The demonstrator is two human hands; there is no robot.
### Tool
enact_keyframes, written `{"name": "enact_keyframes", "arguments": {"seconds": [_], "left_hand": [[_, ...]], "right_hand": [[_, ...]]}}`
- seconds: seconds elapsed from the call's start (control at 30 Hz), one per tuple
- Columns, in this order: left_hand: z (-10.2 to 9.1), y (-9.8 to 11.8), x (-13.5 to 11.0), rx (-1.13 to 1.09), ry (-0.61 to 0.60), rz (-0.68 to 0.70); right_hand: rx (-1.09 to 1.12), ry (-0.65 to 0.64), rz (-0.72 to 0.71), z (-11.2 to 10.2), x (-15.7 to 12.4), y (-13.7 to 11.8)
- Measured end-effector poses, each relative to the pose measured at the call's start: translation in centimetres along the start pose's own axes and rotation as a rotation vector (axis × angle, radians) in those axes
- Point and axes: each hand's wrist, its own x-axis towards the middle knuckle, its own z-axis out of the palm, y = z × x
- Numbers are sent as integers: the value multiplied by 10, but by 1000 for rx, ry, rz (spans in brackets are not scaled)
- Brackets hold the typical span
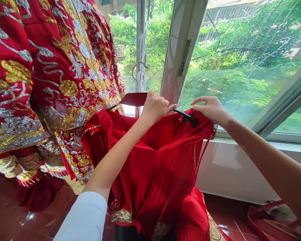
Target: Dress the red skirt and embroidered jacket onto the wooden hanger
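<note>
A red garment (150,167) with gold trim hangs in front of me, its top opening facing up. My left hand (154,106) is closed around the middle of a black hanger (187,116), whose right end lies inside the opening. A flat dark red piece (134,99) sticks out to the left of that hand; I cannot tell what it is. At the upper right edge of the garment, my right hand (210,108) pinches the cloth between thumb and fingers, close to the hanger's right end. A thin red cord (202,155) dangles below it.
Red jackets (72,67) embroidered in gold and silver hang close on the left. Behind stands a framed window (183,50) with a sill (278,145). A red bag-like item (268,221) lies on the dark red tiled floor (47,217) at lower right.
</note>
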Motion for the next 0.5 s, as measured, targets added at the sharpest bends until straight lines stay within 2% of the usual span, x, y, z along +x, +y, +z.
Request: {"name": "enact_keyframes", "arguments": {"seconds": [0.1,0.2,0.27,0.37,0.5], "left_hand": [[-1,0,0,4,-17,-18],[-1,0,0,8,-13,-23],[-2,-1,0,0,-13,-12],[-2,-2,0,-13,-31,6],[3,-3,2,-2,-45,-9]], "right_hand": [[-93,135,-121,-6,0,-27],[-148,286,-260,-14,-16,-56],[-199,375,-336,-20,-26,-66],[-287,413,-349,-28,-27,-58],[-398,366,-302,-40,-7,-34]]}}
